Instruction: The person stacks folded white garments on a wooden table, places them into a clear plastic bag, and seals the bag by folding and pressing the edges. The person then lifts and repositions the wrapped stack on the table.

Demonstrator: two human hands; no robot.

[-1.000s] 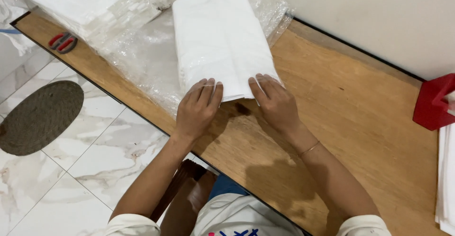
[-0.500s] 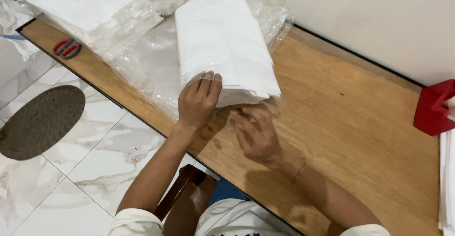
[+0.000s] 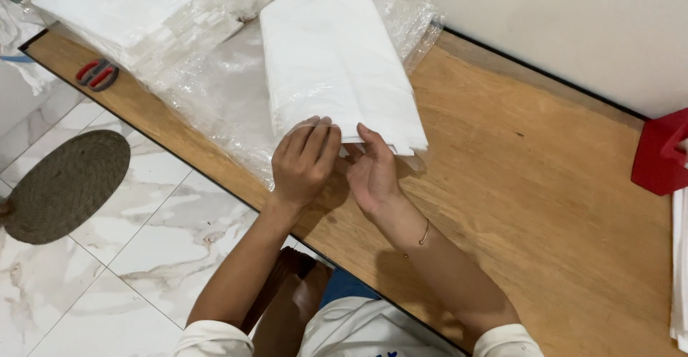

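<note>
A stack of folded white cloth (image 3: 333,59) lies on crinkled clear plastic wrap (image 3: 215,92) on a wooden table (image 3: 545,185). My left hand (image 3: 304,160) rests palm down on the near edge of the stack, fingers together. My right hand (image 3: 373,170) is beside it, palm turned up, fingers slipped under the stack's near edge with the thumb on top, pinching the bottom layers. A thin bracelet circles my right wrist.
A second pile of white cloth in plastic (image 3: 136,13) lies at the far left. Red-handled scissors (image 3: 97,74) lie near the table's left edge. A red object (image 3: 663,153) stands at the right edge. A round woven mat (image 3: 64,185) lies on the marble floor.
My right hand lifted off the top of the stack, turned palm up, and came back to grip the near edge from below. My left hand stayed pressing on the stack.
</note>
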